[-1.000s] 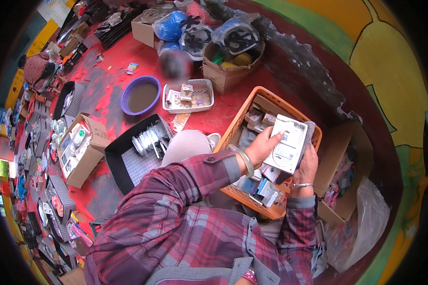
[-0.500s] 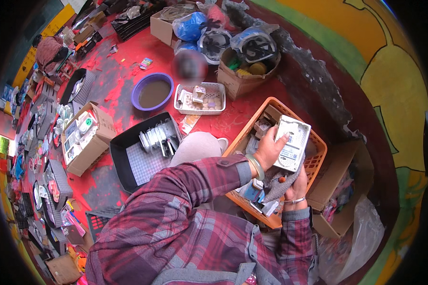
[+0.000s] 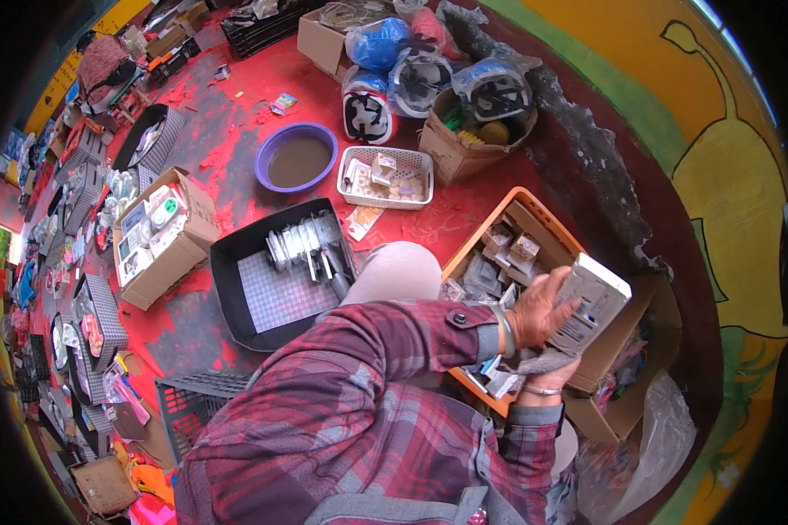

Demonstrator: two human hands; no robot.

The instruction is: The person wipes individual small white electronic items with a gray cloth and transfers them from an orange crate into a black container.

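A white, box-shaped device [image 3: 597, 300] with a printed label is tilted up above the right end of an orange plastic crate [image 3: 518, 194]. My left hand [image 3: 534, 312], a bangle at its wrist, has its slightly blurred fingers closed against the device's near side. Below it, my right hand [image 3: 559, 376] is closed on a grey cloth [image 3: 547, 360] pressed to the device's lower end. Part of that hand's grip is hidden by the cloth. Small boxes [image 3: 521, 254] and clear plastic packets [image 3: 481, 276] lie inside the crate.
Left of my knee stands a black bin [image 3: 228, 306] holding wrapped items. Further off are a purple basin [image 3: 333, 144] of murky water, a white basket [image 3: 385, 203] and a cardboard box [image 3: 175, 262]. An open carton [image 3: 604, 359] sits right of the crate, beside the painted wall [image 3: 718, 192].
The white device has moved right and been tipped, showing its side. My left hand has shifted from its face to its near edge. The crate's contents show more now.
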